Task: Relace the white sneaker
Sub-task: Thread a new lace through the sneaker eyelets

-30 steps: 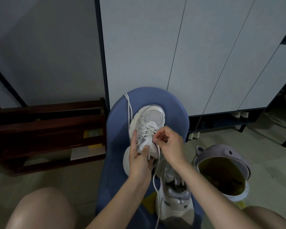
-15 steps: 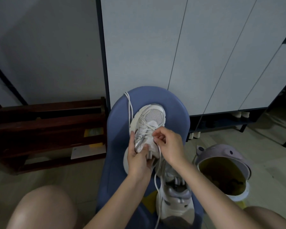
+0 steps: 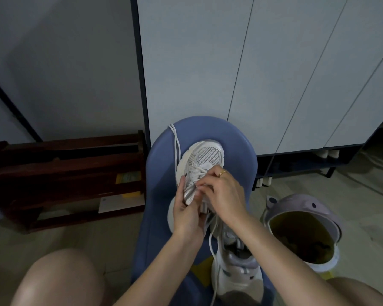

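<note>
A white sneaker [image 3: 205, 159] lies on a blue chair seat [image 3: 237, 142], toe pointing away from me. My left hand [image 3: 186, 214] grips its tongue and left side from below. My right hand [image 3: 221, 191], with a gold ring on one finger, lies over the laced part, its fingertips pinching the white lace [image 3: 176, 141] near the eyelets. One lace end trails over the chair's far left edge; another hangs down toward me past a second white sneaker [image 3: 234, 270] lying nearer on the seat.
A lilac animal-shaped bin [image 3: 305, 208] stands open on the floor at the right. A dark wooden rack [image 3: 64, 171] sits at the left. Pale cabinet doors [image 3: 274, 74] rise behind the chair. My bare knees show at the bottom corners.
My right hand has shifted slightly left and down across the laces, its fingers now meeting my left hand's thumb over the tongue. The sneaker stays in place.
</note>
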